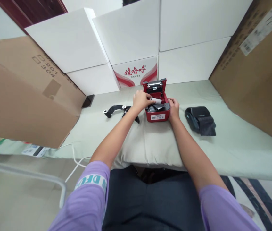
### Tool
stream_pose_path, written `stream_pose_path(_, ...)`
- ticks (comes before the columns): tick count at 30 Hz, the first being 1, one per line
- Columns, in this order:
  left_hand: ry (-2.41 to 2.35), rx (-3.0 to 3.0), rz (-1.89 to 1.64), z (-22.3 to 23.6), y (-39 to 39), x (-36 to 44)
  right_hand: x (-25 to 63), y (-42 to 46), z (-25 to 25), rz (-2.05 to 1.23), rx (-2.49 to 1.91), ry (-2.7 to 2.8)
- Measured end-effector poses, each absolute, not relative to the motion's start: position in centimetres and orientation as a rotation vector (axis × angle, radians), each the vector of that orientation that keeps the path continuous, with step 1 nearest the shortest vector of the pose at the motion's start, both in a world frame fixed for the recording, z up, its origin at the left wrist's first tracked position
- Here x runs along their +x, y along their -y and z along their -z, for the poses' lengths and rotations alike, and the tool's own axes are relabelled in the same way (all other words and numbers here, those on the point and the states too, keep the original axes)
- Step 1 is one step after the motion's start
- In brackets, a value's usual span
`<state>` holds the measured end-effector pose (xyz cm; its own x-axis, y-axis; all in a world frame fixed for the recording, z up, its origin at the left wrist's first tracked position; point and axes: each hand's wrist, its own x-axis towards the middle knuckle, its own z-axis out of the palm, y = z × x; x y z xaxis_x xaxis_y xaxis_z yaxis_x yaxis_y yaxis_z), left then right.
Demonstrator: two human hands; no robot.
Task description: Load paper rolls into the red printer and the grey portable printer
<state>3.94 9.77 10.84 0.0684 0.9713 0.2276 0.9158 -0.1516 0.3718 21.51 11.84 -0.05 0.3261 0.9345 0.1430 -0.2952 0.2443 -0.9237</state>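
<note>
A small red label printer [157, 116] stands on the covered table with its lid [154, 86] raised, showing a dark roller inside. My left hand [141, 100] reaches over its left side, fingers closed on a small white roll [156, 100] at the printer's opening. Crumpled dark film [159, 106] lies across the front of the opening. My right hand [173, 108] grips the printer's right side, its fingers partly hidden behind the body. Left of the printer lie black ribbon strips [116, 108] wound on white cores, partly covered by my left forearm.
A black portable printer [200, 118] with a dark strip hanging out lies to the right. A dark phone-like object [88, 101] rests at the left. White boxes [128, 35] form a wall behind, and cardboard panels [27, 89] stand at both sides. White cables [74, 157] hang off the front-left edge.
</note>
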Motion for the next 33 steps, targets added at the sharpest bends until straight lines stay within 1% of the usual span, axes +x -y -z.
stream_pose_path(3, -1.948, 2.239, -0.520, -12.0, -10.6, 4.0, 21.5, -11.9, 0.0, -0.989, -0.956, 0.840)
stream_pose_path(7, -1.863, 2.308, -0.587, -12.4, -11.4, 4.0, 21.5, -11.8, -0.1, -0.979, -0.960, 0.843)
stream_pose_path(10, -1.860, 2.219, -0.578, -11.9, -11.0, 3.8, 21.6, -11.6, -0.3, -0.979, -0.975, 0.857)
stream_pose_path(15, -1.932, 2.134, -0.413, -11.6, -10.2, 4.1, 21.6, -11.7, -0.1, -0.972, -1.009, 0.878)
stream_pose_path(20, -2.008, 2.170, -0.234, -12.7, -10.4, 4.8, 21.7, -12.1, 0.2, -0.973, -0.996, 0.880)
stream_pose_path(22, -1.939, 2.200, -0.288, -13.2, -10.0, 4.9, 21.7, -12.1, 0.3, -0.969, -0.999, 0.890)
stream_pose_path(23, -1.918, 2.216, -0.385, -13.3, -9.6, 4.9, 21.7, -12.1, 0.3, -0.970, -0.997, 0.892)
stream_pose_path(26, -1.950, 2.276, -0.843, -13.7, -8.8, 5.0, 21.7, -12.0, 0.2, -0.977, -0.977, 0.888)
stream_pose_path(28, -1.975, 2.334, -1.033, -13.8, -8.7, 5.1, 21.7, -11.9, 0.1, -0.983, -0.970, 0.884)
stream_pose_path(29, -1.962, 2.370, -1.037, -13.9, -8.7, 5.1, 21.7, -11.9, 0.1, -0.984, -0.969, 0.883)
stream_pose_path(33, -1.850, 2.485, -0.866, -13.8, -8.5, 4.8, 21.6, -11.8, -0.1, -0.980, -0.971, 0.881)
